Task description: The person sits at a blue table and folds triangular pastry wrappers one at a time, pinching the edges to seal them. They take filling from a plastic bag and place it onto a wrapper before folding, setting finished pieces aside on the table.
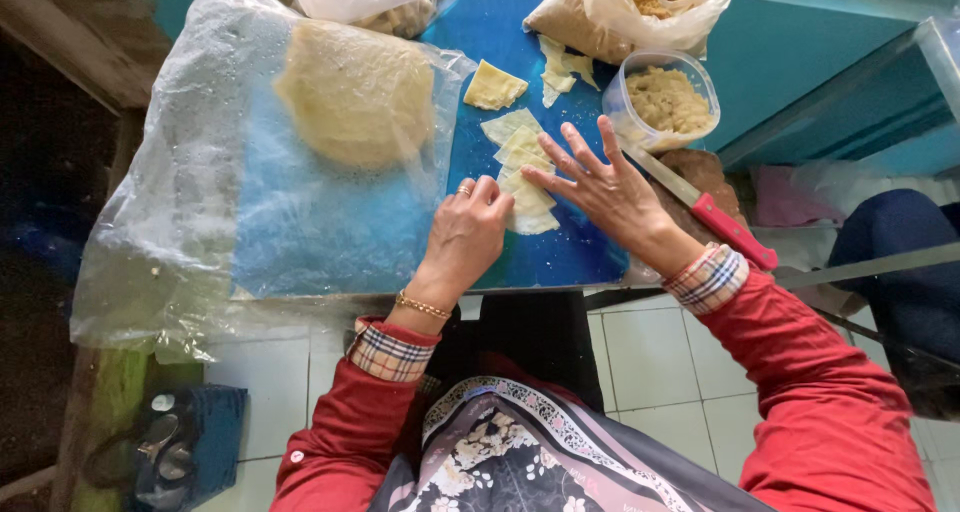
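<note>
Blue table (560, 257); dough squares (525, 187) between hands; left hand (468, 234) clenched at stack edge; right hand (600, 187) flat, released, fingers splayed over stack.

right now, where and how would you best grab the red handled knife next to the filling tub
Grip the knife by its red handle, coming from the lower right with the right hand, which lies nearest. The handle points toward the person and lies bare past the blue board's edge, while the blade runs up-left toward the clear tub of filling, so that end is best avoided.
</note>
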